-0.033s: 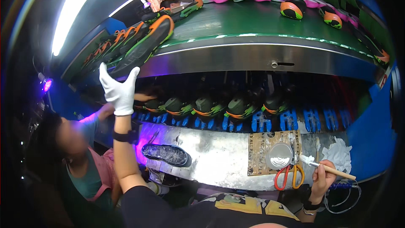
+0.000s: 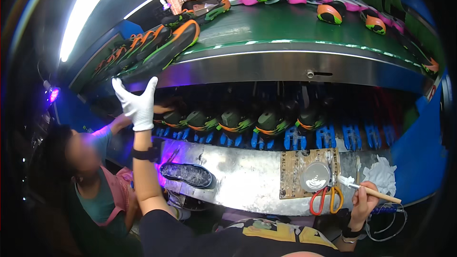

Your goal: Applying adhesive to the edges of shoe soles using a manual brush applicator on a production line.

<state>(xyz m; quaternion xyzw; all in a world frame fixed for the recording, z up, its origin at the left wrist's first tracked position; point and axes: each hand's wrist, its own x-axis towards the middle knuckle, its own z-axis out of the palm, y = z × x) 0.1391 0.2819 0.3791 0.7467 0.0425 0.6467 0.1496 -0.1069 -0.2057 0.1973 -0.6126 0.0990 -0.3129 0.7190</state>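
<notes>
In the head view, note the white-gloved left hand [image 2: 138, 109] spread wide, thumb and fingers well apart about the near end of a dark, orange-tipped shoe [image 2: 167, 53], tilted over the front edge of the green conveyor [image 2: 266, 28]; cannot tell whether touching. Probably best to support that sole evenly from both sides, clear of the neighbouring shoes [image 2: 143, 43]. See the bare right hand [image 2: 362, 204] closed on a wooden-handled brush [image 2: 383, 196], white-tipped, just beside a round tub [image 2: 315, 177] of white paste. To avoid smears, hold those bristles clear of the scissors [image 2: 323, 197].
</notes>
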